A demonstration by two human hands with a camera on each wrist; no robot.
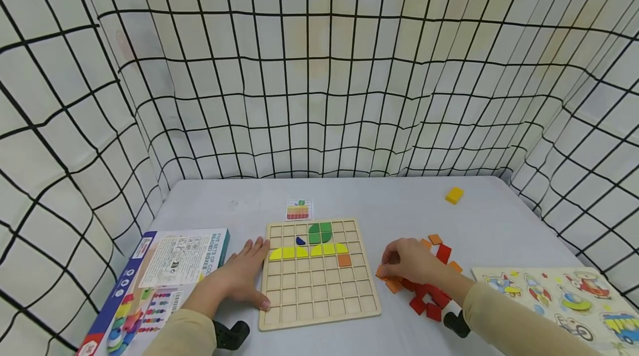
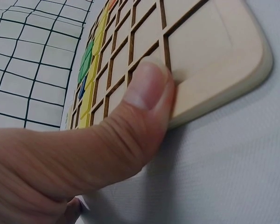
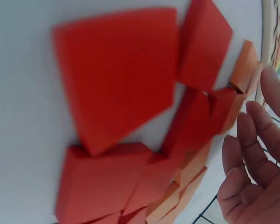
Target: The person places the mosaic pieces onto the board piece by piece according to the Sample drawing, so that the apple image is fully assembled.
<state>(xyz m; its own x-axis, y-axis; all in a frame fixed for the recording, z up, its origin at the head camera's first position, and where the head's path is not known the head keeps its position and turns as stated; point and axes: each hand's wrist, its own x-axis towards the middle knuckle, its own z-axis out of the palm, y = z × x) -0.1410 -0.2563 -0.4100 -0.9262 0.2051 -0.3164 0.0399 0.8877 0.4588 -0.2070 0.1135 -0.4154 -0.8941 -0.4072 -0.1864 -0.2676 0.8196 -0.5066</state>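
Observation:
My left hand [image 1: 244, 273] lies along the left edge of a wooden grid board [image 1: 319, 295], fingers spread. In the left wrist view its thumb [image 2: 149, 88] presses the board's rim near a rounded corner. Yellow pieces [image 1: 288, 253], green quarter-round pieces [image 1: 320, 233], a small blue piece [image 1: 300, 240] and one orange square [image 1: 344, 260] sit on the board. To the right of the board, my right hand [image 1: 411, 262] pinches an orange square tile [image 1: 380, 271] with thumb and fingertips, at the edge of a pile of red tiles [image 3: 121, 74] and orange tiles.
A small pattern card [image 1: 299, 210] lies behind the board. A printed box [image 1: 165, 289] is at the left, a picture puzzle board [image 1: 559, 300] at the right. One yellow block [image 1: 454, 195] lies at the back right. Black netting [image 1: 319, 67] surrounds the table.

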